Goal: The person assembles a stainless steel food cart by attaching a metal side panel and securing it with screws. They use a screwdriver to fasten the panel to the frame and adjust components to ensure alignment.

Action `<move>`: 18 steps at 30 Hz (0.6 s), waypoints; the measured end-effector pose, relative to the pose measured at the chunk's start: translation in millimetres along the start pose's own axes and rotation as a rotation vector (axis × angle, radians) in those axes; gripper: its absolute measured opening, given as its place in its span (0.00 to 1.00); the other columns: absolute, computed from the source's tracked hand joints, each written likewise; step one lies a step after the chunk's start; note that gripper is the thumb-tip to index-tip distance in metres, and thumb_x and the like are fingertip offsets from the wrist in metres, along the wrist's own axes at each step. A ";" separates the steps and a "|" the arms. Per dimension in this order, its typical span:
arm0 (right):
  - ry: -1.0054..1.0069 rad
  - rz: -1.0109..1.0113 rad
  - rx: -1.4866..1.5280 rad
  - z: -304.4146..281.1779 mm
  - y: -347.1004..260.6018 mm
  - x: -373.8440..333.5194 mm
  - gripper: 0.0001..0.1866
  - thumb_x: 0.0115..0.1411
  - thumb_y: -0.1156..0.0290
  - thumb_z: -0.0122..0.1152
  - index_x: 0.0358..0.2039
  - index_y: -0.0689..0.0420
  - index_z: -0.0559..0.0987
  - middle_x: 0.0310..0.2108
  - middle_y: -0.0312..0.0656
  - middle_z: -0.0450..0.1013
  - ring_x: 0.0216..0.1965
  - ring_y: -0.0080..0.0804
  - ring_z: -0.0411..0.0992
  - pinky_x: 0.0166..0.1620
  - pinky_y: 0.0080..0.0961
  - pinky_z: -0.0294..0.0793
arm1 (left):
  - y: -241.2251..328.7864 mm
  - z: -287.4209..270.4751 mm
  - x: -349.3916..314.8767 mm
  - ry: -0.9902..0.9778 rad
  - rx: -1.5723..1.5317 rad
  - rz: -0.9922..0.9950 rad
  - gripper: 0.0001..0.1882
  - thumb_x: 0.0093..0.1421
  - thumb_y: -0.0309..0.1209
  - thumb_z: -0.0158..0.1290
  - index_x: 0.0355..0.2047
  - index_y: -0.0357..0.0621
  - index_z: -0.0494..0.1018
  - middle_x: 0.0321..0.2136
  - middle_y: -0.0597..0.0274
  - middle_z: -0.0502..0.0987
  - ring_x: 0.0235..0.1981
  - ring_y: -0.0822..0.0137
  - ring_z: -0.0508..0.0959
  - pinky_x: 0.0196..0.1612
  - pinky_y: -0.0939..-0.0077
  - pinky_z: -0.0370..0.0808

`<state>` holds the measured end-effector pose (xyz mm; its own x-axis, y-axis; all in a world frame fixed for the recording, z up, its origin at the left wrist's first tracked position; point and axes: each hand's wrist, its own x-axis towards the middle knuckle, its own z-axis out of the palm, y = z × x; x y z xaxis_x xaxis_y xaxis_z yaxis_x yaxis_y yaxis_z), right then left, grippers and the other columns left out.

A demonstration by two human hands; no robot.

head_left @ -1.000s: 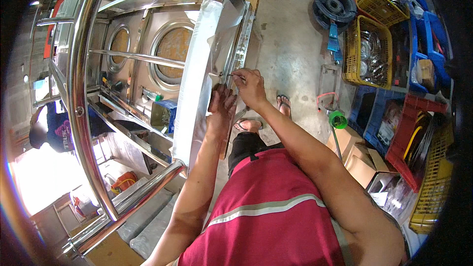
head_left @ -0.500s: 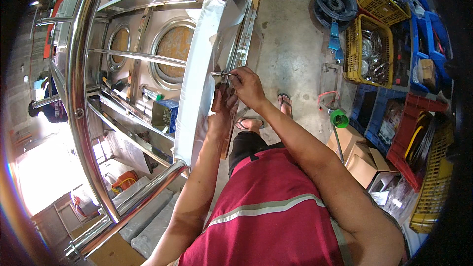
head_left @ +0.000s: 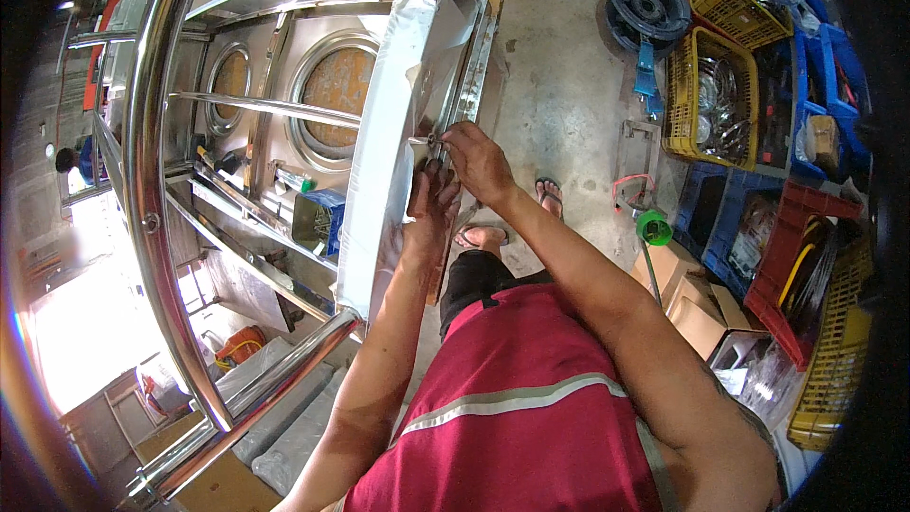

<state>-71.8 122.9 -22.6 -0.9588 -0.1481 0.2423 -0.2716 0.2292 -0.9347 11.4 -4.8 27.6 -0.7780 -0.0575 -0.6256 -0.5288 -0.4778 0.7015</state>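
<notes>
A stainless steel frame [head_left: 455, 14] with a white film-covered panel edge [head_left: 374, 171] stands in front of me, to the left. My right hand [head_left: 482, 166] pinches a small, slim metal part [head_left: 428, 140] against the frame's near side; its exact kind is too small to tell. Just below, my left hand [head_left: 431, 199] rests on the same metal side, fingers stretched upward and partly in shadow. Its fingertips lie close under the small part.
Polished tubes [head_left: 156, 180] rise at the left. Inside the frame sits a bin of small hardware [head_left: 318, 218]. To the right are yellow crates [head_left: 711, 95] of metal pieces, a dark wheel-like part [head_left: 647, 0] and cardboard boxes [head_left: 697, 299]. Another person [head_left: 83, 159] is partly visible far left.
My right fingers have shifted slightly left and closer over the small metal part, of which less shows. My left hand stays nearly in place. The other person at far left has moved.
</notes>
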 end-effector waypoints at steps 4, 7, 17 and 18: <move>-0.037 0.046 -0.014 0.7 -1.6 -0.2 0.08 0.65 0.76 0.59 0.43 0.62 0.81 0.38 0.52 0.78 0.40 0.54 0.79 0.43 0.42 0.80 | -4.6 -3.3 3.0 -0.033 -0.021 0.006 0.32 0.75 0.55 0.40 0.71 0.52 0.59 0.62 0.64 0.70 0.57 0.68 0.72 0.57 0.69 0.69; -0.064 0.410 0.299 5.2 -7.6 -1.0 0.08 0.67 0.74 0.59 0.42 0.64 0.80 0.33 0.48 0.80 0.33 0.43 0.81 0.36 0.36 0.81 | -8.4 -4.8 3.6 -0.007 -0.031 -0.001 0.30 0.75 0.55 0.40 0.69 0.51 0.62 0.60 0.66 0.72 0.55 0.68 0.73 0.56 0.70 0.69; -0.131 0.902 0.825 5.4 -5.0 2.9 0.08 0.68 0.69 0.63 0.41 0.61 0.81 0.30 0.37 0.78 0.27 0.24 0.77 0.30 0.24 0.77 | 50.4 19.6 -68.2 -0.105 1.035 -0.329 0.24 0.75 0.48 0.47 0.52 0.39 0.77 0.40 0.61 0.82 0.41 0.69 0.79 0.46 0.70 0.75; -0.121 0.879 0.792 6.5 -4.5 2.2 0.07 0.68 0.70 0.63 0.40 0.61 0.81 0.30 0.37 0.79 0.28 0.23 0.76 0.31 0.23 0.76 | 65.1 25.8 -79.9 -0.167 0.958 -0.324 0.23 0.74 0.47 0.48 0.49 0.38 0.78 0.38 0.61 0.82 0.40 0.69 0.79 0.45 0.71 0.75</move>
<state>-72.2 115.3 -19.6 -0.7655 -0.3368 -0.5483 0.6426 -0.3542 -0.6794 30.3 -8.7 132.1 -0.5482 0.1075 -0.8294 -0.7139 0.4566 0.5310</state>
